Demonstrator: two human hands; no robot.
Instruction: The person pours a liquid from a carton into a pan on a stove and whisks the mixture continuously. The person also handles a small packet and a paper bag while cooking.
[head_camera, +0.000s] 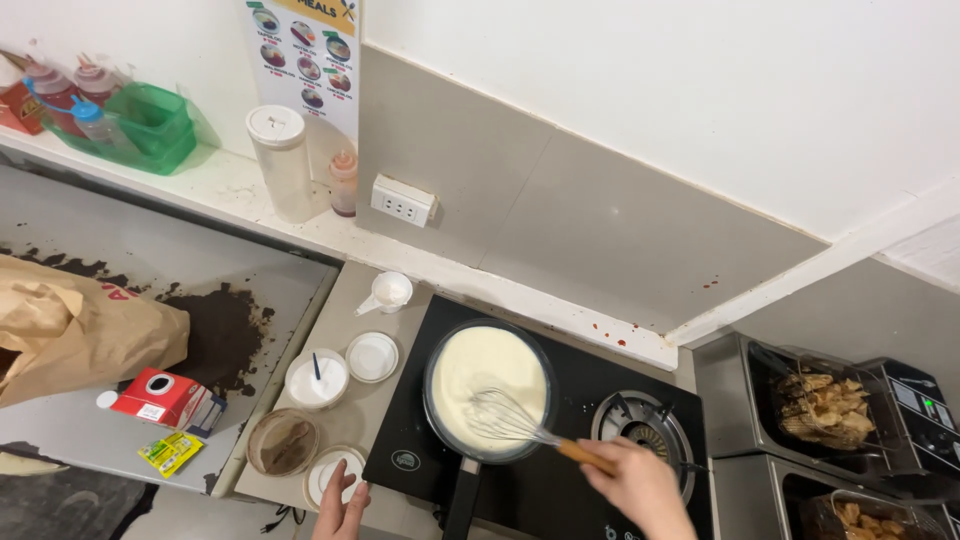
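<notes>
The right hand (640, 485) is clenched around the wooden handle of a wire whisk (505, 418), its fingers (612, 462) wrapped tight and the wires sunk in the pale cream that fills a dark pan (488, 388). The pan sits on the left burner of a black stove (560, 480), its long handle running down toward the bottom edge; the right burner (640, 425) shows just beyond the knuckles. The left hand (342, 512) lies low at the frame's edge with fingers (330, 500) loosely spread, grasping nothing — the tips seem to rest on a white lid (332, 472) on the desk (350, 300), though the cropped view leaves that contact uncertain. Just beside it stands a tub of brown powder (283, 441), and farther back a white tub (317, 378) with a blue spoon, another lid (372, 356) and a small white scoop (387, 292). To the left lie a brown paper bag (70, 325), a red carton (165, 398) and a yellow sachet (170, 452). At far right, fryer baskets (825, 405) hold golden fried pieces.
</notes>
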